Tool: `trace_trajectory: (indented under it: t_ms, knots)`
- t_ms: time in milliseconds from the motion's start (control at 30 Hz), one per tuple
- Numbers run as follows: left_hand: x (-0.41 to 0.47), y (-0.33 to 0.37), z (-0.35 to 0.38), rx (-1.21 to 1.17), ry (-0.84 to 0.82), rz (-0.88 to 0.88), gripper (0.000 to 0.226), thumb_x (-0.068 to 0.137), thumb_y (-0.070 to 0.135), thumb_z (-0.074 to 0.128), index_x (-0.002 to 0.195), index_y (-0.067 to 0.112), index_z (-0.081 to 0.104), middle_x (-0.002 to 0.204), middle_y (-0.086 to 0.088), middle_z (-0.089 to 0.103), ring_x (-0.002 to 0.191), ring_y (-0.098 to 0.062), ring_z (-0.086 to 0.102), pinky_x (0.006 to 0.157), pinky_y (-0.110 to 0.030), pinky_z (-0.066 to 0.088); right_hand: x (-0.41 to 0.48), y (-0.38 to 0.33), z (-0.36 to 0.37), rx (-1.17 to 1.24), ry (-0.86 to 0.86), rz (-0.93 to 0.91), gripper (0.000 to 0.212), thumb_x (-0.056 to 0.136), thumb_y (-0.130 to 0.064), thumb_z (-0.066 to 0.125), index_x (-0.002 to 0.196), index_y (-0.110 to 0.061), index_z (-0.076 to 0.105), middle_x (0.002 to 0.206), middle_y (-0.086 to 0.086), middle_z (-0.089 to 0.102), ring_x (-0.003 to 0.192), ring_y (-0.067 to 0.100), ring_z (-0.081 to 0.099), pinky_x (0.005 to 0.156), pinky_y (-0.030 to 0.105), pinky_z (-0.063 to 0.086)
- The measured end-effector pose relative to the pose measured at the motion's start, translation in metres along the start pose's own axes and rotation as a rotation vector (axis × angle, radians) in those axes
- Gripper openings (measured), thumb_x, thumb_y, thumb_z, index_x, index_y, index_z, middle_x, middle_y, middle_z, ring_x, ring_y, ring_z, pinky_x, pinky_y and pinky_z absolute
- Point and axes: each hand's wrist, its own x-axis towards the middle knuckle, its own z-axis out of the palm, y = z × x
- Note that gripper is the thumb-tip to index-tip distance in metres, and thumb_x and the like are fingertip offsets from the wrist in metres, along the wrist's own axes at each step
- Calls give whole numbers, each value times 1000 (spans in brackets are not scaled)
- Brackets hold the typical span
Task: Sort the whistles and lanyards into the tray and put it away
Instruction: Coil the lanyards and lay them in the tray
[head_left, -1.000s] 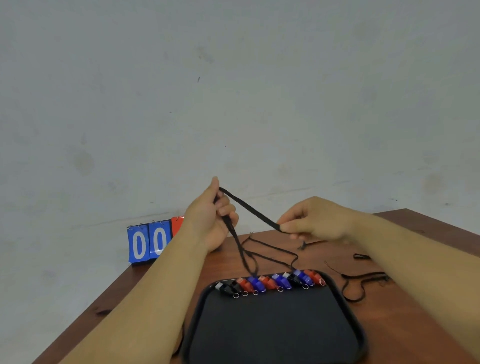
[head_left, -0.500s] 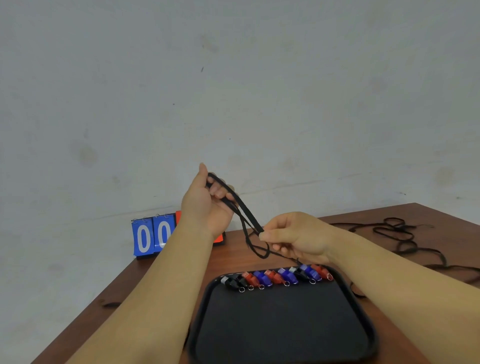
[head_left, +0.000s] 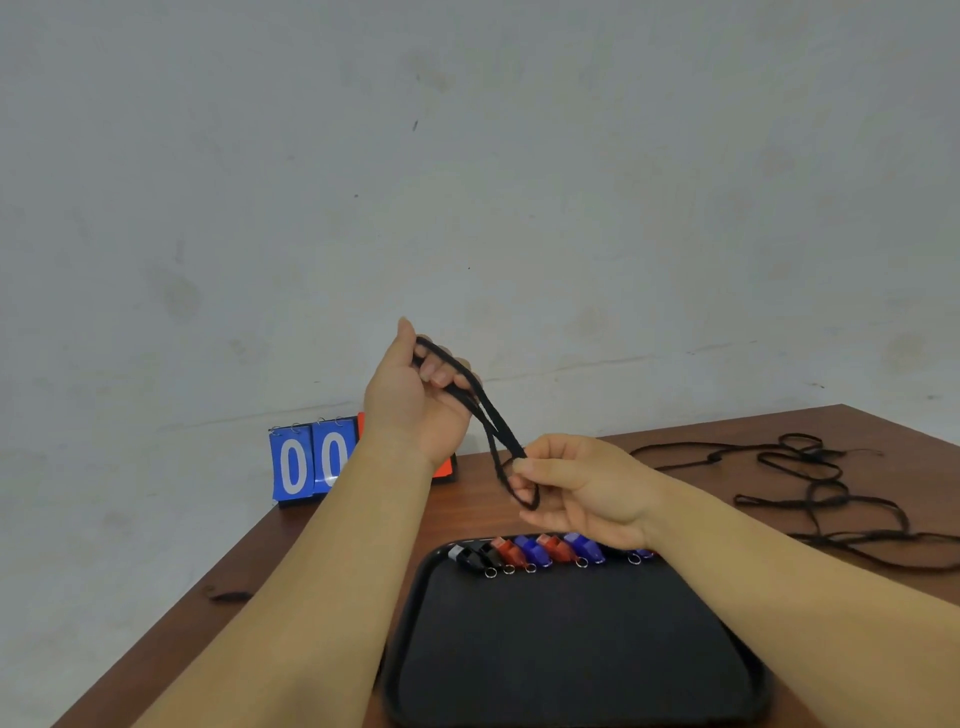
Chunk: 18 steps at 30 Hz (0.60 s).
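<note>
Pale, scuffed wall (head_left: 467, 182) fills the upper view, and below it a brown wooden table (head_left: 291, 561) carries a black tray (head_left: 410, 597) lying just beneath both forearms. Along the tray's far rim, directly under the right hand's fingers (head_left: 550, 465), a row of whistles (head_left: 530, 553) in black, red and blue lies side by side with small metal rings pointing toward the camera; the right wrist hides the end of the row. On the near side of that row the tray shows only its dark floor. The left hand (head_left: 415, 410) is raised with its fingers (head_left: 441, 371) curled round a black lanyard (head_left: 493, 421), which runs down from them in doubled strands to the right hand (head_left: 587, 488). There thumb and forefinger pinch the strands together, and a short loop hangs below the pinch, above the wood. Loose lanyards (head_left: 810, 483) sprawl in a tangle well to the right of the right hand's fingers, close to the table's far edge. Behind the left wrist a flip scoreboard (head_left: 311, 462) reading zeros stands at the table's far left corner. Bare wood lies between the tray and the left edge.
</note>
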Motion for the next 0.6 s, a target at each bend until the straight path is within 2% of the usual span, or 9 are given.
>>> trace_trajectory:
  t_ms: [133, 300, 400, 500, 600]
  knots:
    - [1, 3, -19, 41, 77, 1, 47, 104, 43, 54, 64, 21, 45, 55, 7, 27, 45, -8, 29, 52, -21, 35, -4, -5, -15, -27, 106, -4, 13, 93, -8, 70, 83, -15, 65, 74, 4, 71, 67, 12, 68, 75, 31, 59]
    - [-2, -7, -52, 120, 214, -61, 41, 105, 38, 55, 71, 19, 42, 58, 5, 25, 45, -9, 30, 55, -24, 38, -10, -6, -33, -132, 229, 8, 9, 91, -8, 73, 85, -13, 69, 72, 3, 72, 64, 11, 65, 79, 32, 59]
    - [-6, -15, -71, 201, 260, -110, 38, 103, 35, 59, 72, 17, 45, 57, 4, 29, 47, -9, 33, 60, -27, 43, -14, -5, -37, -192, 260, 36, 3, 91, -7, 73, 92, -8, 71, 72, 4, 73, 66, 12, 67, 71, 29, 61]
    - [-10, -19, -95, 249, 252, -209, 26, 101, 27, 63, 80, 13, 54, 60, 2, 38, 52, -9, 44, 72, -36, 55, -17, -2, -43, -248, 281, 72, 12, 91, -7, 72, 102, -3, 72, 76, 6, 75, 66, 11, 70, 65, 25, 60]
    - [-16, -24, -118, 375, 218, -275, 11, 102, 18, 61, 93, 11, 59, 66, -2, 53, 66, -13, 63, 84, -42, 59, -18, 7, -51, -255, 316, 87, 9, 91, -6, 73, 99, -3, 72, 73, 6, 73, 60, 9, 69, 59, 23, 58]
